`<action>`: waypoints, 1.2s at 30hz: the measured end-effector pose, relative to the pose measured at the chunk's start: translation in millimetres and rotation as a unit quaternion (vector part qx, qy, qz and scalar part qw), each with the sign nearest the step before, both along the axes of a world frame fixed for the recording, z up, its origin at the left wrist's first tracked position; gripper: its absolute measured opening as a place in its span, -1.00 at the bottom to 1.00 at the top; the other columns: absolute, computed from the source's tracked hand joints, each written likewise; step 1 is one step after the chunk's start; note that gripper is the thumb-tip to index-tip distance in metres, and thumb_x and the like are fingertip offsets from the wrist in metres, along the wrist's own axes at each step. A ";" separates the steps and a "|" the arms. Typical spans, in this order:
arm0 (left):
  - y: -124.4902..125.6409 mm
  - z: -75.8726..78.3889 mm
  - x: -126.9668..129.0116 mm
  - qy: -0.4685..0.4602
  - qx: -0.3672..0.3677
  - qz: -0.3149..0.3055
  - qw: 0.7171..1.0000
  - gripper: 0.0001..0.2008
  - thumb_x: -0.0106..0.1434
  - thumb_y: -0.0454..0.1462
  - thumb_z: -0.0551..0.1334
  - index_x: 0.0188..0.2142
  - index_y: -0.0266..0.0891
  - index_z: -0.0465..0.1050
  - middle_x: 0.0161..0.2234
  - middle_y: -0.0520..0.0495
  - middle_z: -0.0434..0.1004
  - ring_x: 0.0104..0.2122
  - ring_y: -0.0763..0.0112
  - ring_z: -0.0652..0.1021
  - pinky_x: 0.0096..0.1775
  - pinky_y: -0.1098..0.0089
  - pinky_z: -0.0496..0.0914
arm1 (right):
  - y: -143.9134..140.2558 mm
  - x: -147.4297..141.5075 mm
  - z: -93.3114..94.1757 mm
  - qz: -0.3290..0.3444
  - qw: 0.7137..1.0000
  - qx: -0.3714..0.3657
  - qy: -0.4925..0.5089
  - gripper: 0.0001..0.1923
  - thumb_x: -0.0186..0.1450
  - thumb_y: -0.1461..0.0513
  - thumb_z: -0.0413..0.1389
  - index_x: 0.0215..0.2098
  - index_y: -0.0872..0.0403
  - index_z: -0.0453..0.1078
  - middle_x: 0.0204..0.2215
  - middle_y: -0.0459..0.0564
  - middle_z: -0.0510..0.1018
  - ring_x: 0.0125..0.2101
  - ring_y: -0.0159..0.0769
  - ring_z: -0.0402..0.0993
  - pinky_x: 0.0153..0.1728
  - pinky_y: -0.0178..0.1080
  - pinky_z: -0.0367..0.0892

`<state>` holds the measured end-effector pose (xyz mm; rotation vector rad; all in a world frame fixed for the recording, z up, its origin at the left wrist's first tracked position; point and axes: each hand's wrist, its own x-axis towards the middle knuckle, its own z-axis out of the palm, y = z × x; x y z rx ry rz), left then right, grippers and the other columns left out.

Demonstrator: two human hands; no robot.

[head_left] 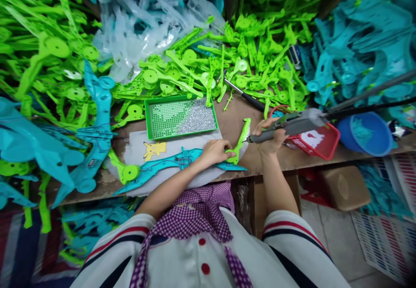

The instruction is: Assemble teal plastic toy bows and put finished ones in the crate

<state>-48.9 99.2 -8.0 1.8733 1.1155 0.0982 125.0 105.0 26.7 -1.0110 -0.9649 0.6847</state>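
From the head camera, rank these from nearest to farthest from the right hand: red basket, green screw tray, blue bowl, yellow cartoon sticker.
Measured from the right hand, which grips the electric screwdriver:
1. Red basket, just to its right, almost touching.
2. Green screw tray, to its left, beyond the left hand.
3. Blue bowl, farther right, past the basket.
4. Yellow cartoon sticker, far left on the grey mat.

just the one view on my end: head cam, looking forward and steeply down over the wearer's chest onto the workbench [234, 125]. pretty close in, both forearms fill the middle, and it's wide enough to catch floor at right.
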 end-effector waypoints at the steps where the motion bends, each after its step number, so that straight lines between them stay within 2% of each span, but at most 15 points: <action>1: -0.1 -0.2 0.0 -0.001 0.000 0.000 1.000 -0.72 0.24 -0.04 0.32 -0.16 -0.13 0.63 -0.37 -0.04 0.62 -0.32 0.28 0.57 -0.27 0.33 0.34 | 0.1 -0.7 0.1 0.000 1.000 0.004 0.000 -0.42 0.02 -0.34 0.15 -0.53 -0.04 0.27 -0.79 -0.26 0.23 -0.78 -0.41 0.16 -0.73 -0.32 0.19; 5: -1.1 -0.7 0.2 -0.003 0.002 -0.002 1.000 -0.71 0.25 -0.04 0.31 -0.16 -0.13 0.63 -0.35 -0.05 0.62 -0.30 0.28 0.58 -0.26 0.34 0.35 | -2.6 -3.7 -5.1 0.001 1.000 0.001 -0.009 -0.43 0.05 -0.34 0.13 -0.53 -0.05 0.26 -0.78 -0.25 0.24 -0.77 -0.39 0.16 -0.72 -0.29 0.20; 9: -2.4 -1.7 0.1 -0.008 0.012 -0.006 1.000 -0.74 0.25 -0.07 0.31 -0.13 -0.10 0.61 -0.27 -0.03 0.65 -0.25 0.27 0.59 -0.20 0.34 0.38 | -6.6 -1.6 -8.1 0.016 1.000 -0.006 -0.026 -0.42 0.00 -0.33 0.20 -0.53 -0.04 0.27 -0.76 -0.24 0.26 -0.75 -0.39 0.22 -0.71 -0.29 0.21; 12: -2.5 -4.3 0.3 -0.020 0.017 -0.011 1.000 -0.75 0.25 -0.08 0.32 -0.13 -0.09 0.61 -0.18 -0.03 0.65 -0.20 0.26 0.59 -0.17 0.33 0.39 | -3.4 -0.3 6.1 0.007 0.999 -0.027 -0.026 -0.41 -0.01 -0.35 0.18 -0.51 -0.04 0.31 -0.76 -0.25 0.22 -0.79 -0.42 0.14 -0.76 -0.29 0.13; 13: -2.4 -5.4 0.5 -0.023 0.016 -0.012 1.000 -0.76 0.25 -0.08 0.31 -0.15 -0.09 0.61 -0.17 -0.02 0.65 -0.19 0.26 0.59 -0.17 0.33 0.39 | 0.2 -3.4 14.1 0.001 1.000 -0.014 -0.023 -0.42 0.03 -0.35 0.15 -0.50 -0.05 0.33 -0.76 -0.25 0.20 -0.80 -0.43 0.11 -0.77 -0.28 0.12; 15: -2.2 -7.1 1.0 -0.027 0.014 -0.014 0.999 -0.77 0.26 -0.07 0.31 -0.18 -0.09 0.61 -0.16 -0.01 0.65 -0.17 0.26 0.59 -0.16 0.33 0.39 | 12.6 -19.7 30.8 0.010 0.998 0.053 -0.013 -0.43 0.10 -0.36 0.07 -0.49 -0.08 0.36 -0.76 -0.24 0.18 -0.80 -0.42 0.11 -0.78 -0.29 0.11; 17: -2.6 -8.1 1.2 -0.032 0.020 -0.013 0.999 -0.79 0.25 -0.07 0.32 -0.21 -0.09 0.60 -0.17 0.01 0.65 -0.16 0.27 0.59 -0.13 0.34 0.40 | 32.7 -51.4 42.5 0.059 0.992 0.108 0.006 -0.43 0.13 -0.37 0.04 -0.46 -0.09 0.39 -0.73 -0.23 0.22 -0.77 -0.42 0.17 -0.78 -0.31 0.13; 19: -3.7 -8.6 0.9 -0.035 0.028 -0.009 0.999 -0.78 0.24 -0.07 0.32 -0.20 -0.09 0.59 -0.18 -0.01 0.66 -0.15 0.23 0.60 -0.13 0.32 0.41 | 59.3 -93.5 44.4 0.115 0.990 0.078 0.027 -0.45 0.10 -0.35 0.11 -0.43 -0.08 0.39 -0.67 -0.23 0.28 -0.76 -0.45 0.21 -0.76 -0.32 0.15; 22: -6.6 -10.2 0.1 -0.020 0.040 -0.002 0.999 -0.76 0.20 -0.13 0.31 -0.20 -0.19 0.59 -0.20 -0.13 0.67 -0.19 0.12 0.62 -0.16 0.26 0.44 | 101.7 -152.8 30.2 0.129 0.991 0.030 0.026 -0.45 0.12 -0.32 0.13 -0.43 -0.04 0.35 -0.61 -0.23 0.32 -0.74 -0.50 0.24 -0.70 -0.33 0.22; 25: -9.0 -13.5 0.0 -0.006 0.054 -0.004 0.999 -0.80 0.16 -0.20 0.31 -0.27 -0.26 0.59 -0.24 -0.21 0.67 -0.21 0.04 0.63 -0.16 0.20 0.46 | 132.8 -183.5 8.1 0.142 0.989 0.034 0.006 -0.47 0.15 -0.29 0.14 -0.42 -0.02 0.36 -0.58 -0.21 0.36 -0.69 -0.47 0.32 -0.63 -0.30 0.33; 29: -10.0 -17.3 0.4 -0.024 0.070 -0.016 0.997 -0.83 0.16 -0.21 0.30 -0.31 -0.27 0.59 -0.25 -0.22 0.67 -0.19 0.02 0.63 -0.13 0.18 0.46 | 148.6 -186.2 -12.0 0.136 0.990 0.035 0.006 -0.52 0.19 -0.23 0.15 -0.39 -0.01 0.39 -0.55 -0.19 0.39 -0.67 -0.46 0.36 -0.63 -0.30 0.34; 36: -9.6 -16.3 -2.3 -0.054 0.059 -0.015 0.997 -0.79 0.22 -0.14 0.28 -0.29 -0.23 0.58 -0.24 -0.18 0.68 -0.16 0.04 0.63 -0.13 0.18 0.44 | 151.4 -182.9 -21.6 0.142 0.990 0.001 -0.001 -0.46 0.15 -0.30 0.10 -0.37 -0.03 0.35 -0.51 -0.16 0.38 -0.55 -0.38 0.47 -0.62 -0.30 0.35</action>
